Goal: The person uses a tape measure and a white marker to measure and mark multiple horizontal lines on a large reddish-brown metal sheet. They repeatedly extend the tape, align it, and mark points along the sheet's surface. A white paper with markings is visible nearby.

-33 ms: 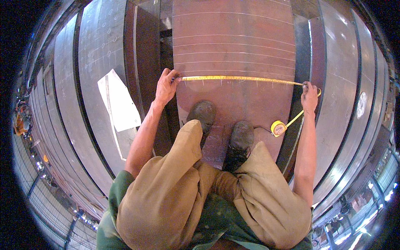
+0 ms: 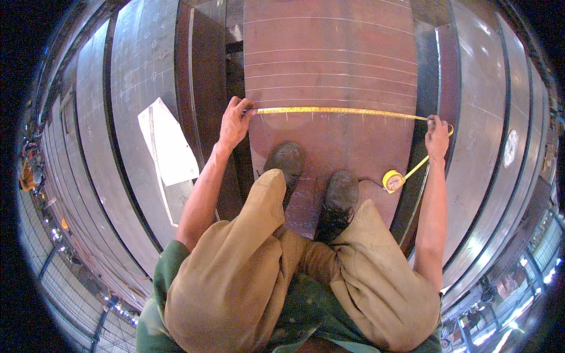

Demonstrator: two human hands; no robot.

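A yellow tape measure blade (image 2: 341, 110) stretches across a reddish-brown steel plate (image 2: 329, 38), over short white tick marks. My left hand (image 2: 236, 120) pinches the blade's end at the plate's left edge. Past the right edge, my right hand (image 2: 436, 136) grips the blade with closed fingers. From there the blade loops back to its round yellow case (image 2: 393, 180), which rests on the plate by my right boot (image 2: 341, 194). Several thin white lines run across the plate beyond the tape.
Long grey steel beams (image 2: 144, 65) lie side by side to the left, and more beams (image 2: 488, 76) to the right. Dark gaps flank the plate. White paper sheets (image 2: 169, 144) lie on the left beam. My left boot (image 2: 285, 160) stands on the plate.
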